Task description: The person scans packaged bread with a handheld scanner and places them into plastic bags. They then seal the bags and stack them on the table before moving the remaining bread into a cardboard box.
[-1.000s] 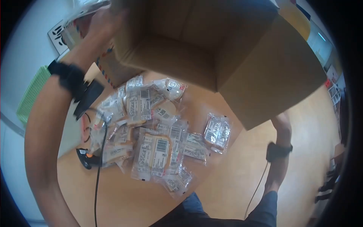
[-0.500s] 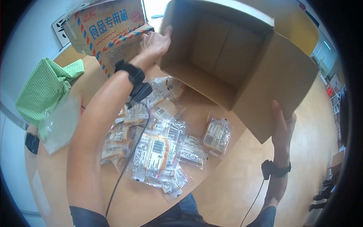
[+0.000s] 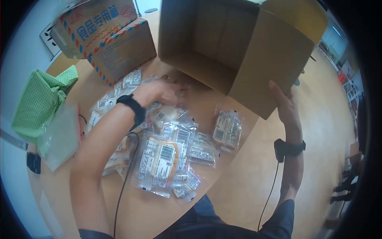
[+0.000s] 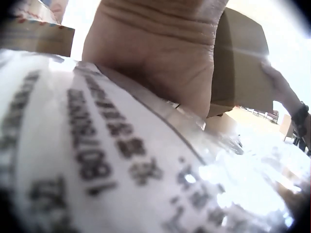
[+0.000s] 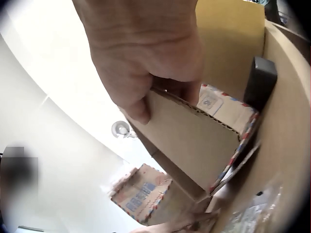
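**Right hand on the box flap, left hand over the snack packets**

Going left to right from my seat: on the far left I've got a green checked cloth bundle point(image 3: 41, 101), with a clear plastic bag point(image 3: 59, 139) right by it. Behind the pile stands a printed carton point(image 3: 123, 51), and the gap between it and the open box point(image 3: 215, 44) is pretty tight.

The left hand point(image 3: 165, 92) is over the back of the packets point(image 3: 161, 159), in front of that gap. It's blurry and the wrist view doesn't show the fingers, so I can't tell how wide the grip is or if it has anything. The packets lie heaped and overlapping mid-table, and one lone packet point(image 3: 227, 129) sits at the right of the heap, close to the table edge.

The open box has its mouth facing me. The right hand point(image 3: 285, 105) pinches its cardboard flap point(image 3: 270, 59), thumb on one face, fingers on the other. In the head view that flap sticks out past the table edge, with open floor point(image 3: 322, 139) below.

Surface is a light wood-look table point(image 3: 63, 195), its edge slanting down toward the wearer. Room-wise, there's a white rack point(image 3: 351, 93) far right.
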`<state>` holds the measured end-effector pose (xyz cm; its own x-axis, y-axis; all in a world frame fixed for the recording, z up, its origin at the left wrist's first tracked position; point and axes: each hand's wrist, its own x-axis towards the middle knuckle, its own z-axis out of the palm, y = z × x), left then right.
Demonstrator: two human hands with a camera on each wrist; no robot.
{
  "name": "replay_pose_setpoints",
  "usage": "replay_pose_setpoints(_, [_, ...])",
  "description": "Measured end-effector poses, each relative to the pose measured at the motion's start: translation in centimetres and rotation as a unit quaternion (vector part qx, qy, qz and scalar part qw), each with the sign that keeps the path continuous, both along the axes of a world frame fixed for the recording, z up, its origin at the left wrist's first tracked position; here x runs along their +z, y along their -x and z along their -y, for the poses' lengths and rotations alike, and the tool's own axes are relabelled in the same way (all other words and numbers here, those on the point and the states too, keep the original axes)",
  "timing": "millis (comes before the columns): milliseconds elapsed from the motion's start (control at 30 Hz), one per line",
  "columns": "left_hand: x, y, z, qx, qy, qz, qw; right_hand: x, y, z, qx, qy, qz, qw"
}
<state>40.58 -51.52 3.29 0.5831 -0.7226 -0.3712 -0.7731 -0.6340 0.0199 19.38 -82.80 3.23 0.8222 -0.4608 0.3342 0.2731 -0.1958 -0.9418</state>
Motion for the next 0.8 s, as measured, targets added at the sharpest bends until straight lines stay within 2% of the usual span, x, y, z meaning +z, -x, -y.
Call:
replay_pose_setpoints(33, [0.1, 0.0, -0.4, -0.043, -0.022, -0.003, 0.999, -1.0, 0.1, 0.3, 0.003, 0.023, -0.017, 1.000])
replay_pose_setpoints(67, [0.1, 0.3, -1.1, -0.014, -0.023, -0.018, 0.999, -1.8, 0.0, 0.8, -0.004, 0.022, -0.023, 0.999])
replay_pose_setpoints(167, [-0.4, 1.6, -2.3, -0.026, -0.042, 0.005, 0.999, -5.3, -0.1, 2.2, 0.076, 0.096, -0.095, 0.988])
replay_pose_setpoints(233, [-0.2, 2.2, -3.7, -0.062, -0.018, -0.001, 0.998, -4.9, -0.3, 0.8, 0.084, 0.082, -0.102, 0.988])
replay_pose_setpoints(333, [0.7, 2.7, -5.0, -0.067, 0.007, -0.012, 0.998, -4.3, -2.0, -0.2, 0.110, 0.074, -0.088, 0.987])
replay_pose_setpoints(367, [1.2, 2.4, -6.1, -0.071, 0.059, -0.007, 0.996, -4.1, -2.6, 0.3, 0.119, 0.091, -0.132, 0.980])
replay_pose_setpoints(400, [2.6, 2.0, -7.6, -0.048, 0.056, -0.005, 0.997, -4.3, -3.1, 0.6, 0.131, 0.108, -0.178, 0.969])
replay_pose_setpoints(467, [7.3, 1.7, -12.1, -0.101, 0.231, -0.012, 0.968, -4.4, -4.9, 0.1, 0.159, 0.096, -0.136, 0.973])
replay_pose_setpoints(500, [9.8, 2.3, -15.6, -0.039, 0.292, 0.004, 0.956, -3.4, -6.4, -0.4, 0.190, 0.100, -0.141, 0.966])
replay_pose_setpoints(533, [11.8, 3.1, -18.9, 0.019, 0.344, 0.023, 0.939, -3.2, -7.7, -0.5, 0.216, 0.056, -0.141, 0.964])
replay_pose_setpoints(567, [13.3, 3.9, -22.5, 0.077, 0.330, 0.057, 0.939, -2.9, -8.7, -0.3, 0.234, 0.015, -0.142, 0.962])
replay_pose_setpoints(633, [14.4, 5.7, -29.6, 0.207, 0.234, 0.067, 0.948, -3.9, -12.1, 3.7, 0.291, 0.034, -0.182, 0.939])
replay_pose_setpoints(667, [14.0, 6.8, -33.1, 0.278, 0.150, 0.040, 0.948, -4.4, -13.6, 3.8, 0.329, 0.051, -0.215, 0.918])
replay_pose_setpoints(700, [12.7, 9.1, -35.6, 0.273, 0.133, 0.086, 0.949, -3.5, -13.4, 1.3, 0.333, 0.006, -0.165, 0.928])
replay_pose_setpoints(767, [7.2, 14.7, -38.6, 0.214, 0.083, 0.183, 0.956, -6.7, -14.3, 3.6, 0.376, -0.028, -0.145, 0.915])
replay_pose_setpoints(800, [6.1, 15.7, -40.0, 0.208, 0.088, 0.179, 0.958, -7.1, -14.6, 4.7, 0.401, -0.059, -0.141, 0.903])
